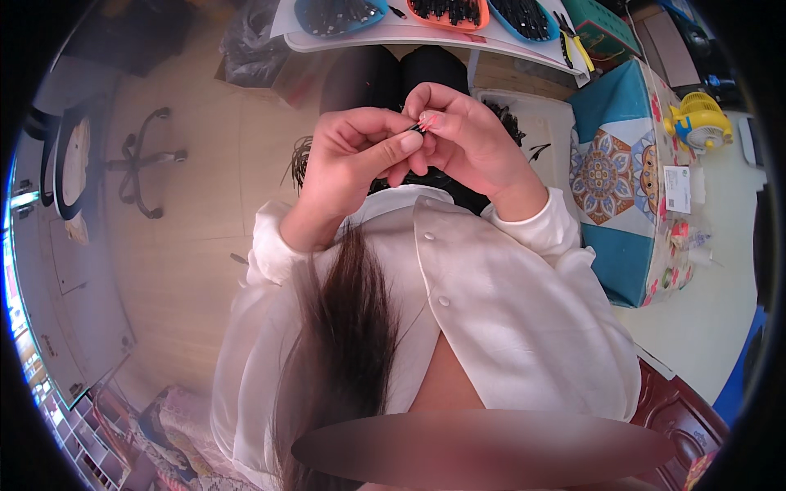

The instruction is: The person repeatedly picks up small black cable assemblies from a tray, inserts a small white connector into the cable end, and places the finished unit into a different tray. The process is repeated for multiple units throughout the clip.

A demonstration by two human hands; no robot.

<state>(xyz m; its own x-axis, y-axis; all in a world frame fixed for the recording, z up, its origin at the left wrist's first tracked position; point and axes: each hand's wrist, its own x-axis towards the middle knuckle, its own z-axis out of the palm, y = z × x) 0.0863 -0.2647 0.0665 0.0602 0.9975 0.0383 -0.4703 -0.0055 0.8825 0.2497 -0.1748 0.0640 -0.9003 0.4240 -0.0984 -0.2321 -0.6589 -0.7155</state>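
Both hands meet over my lap, fingertips close together. My left hand (352, 155) is closed, pinching a short black cable end (417, 128) between thumb and forefinger. Thin red and whitish wires (426, 123) fan out from that end, and the thumb and forefinger of my right hand (475, 139) close on them. The rest of the cable is hidden behind the fingers. More black cables show beside my lap: a looped bundle (301, 160) by my left wrist and a dark cluster (506, 121) past my right hand.
On the white table ahead stand a blue tray (300, 18), an orange tray (450, 25) and another blue tray (550, 29), holding black cable pieces. Yellow-handled pliers (583, 54) lie right of them. A yellow fan (700, 123) stands at right, near a cloth-covered box (610, 270). A wheeled chair base (139, 159) is left.
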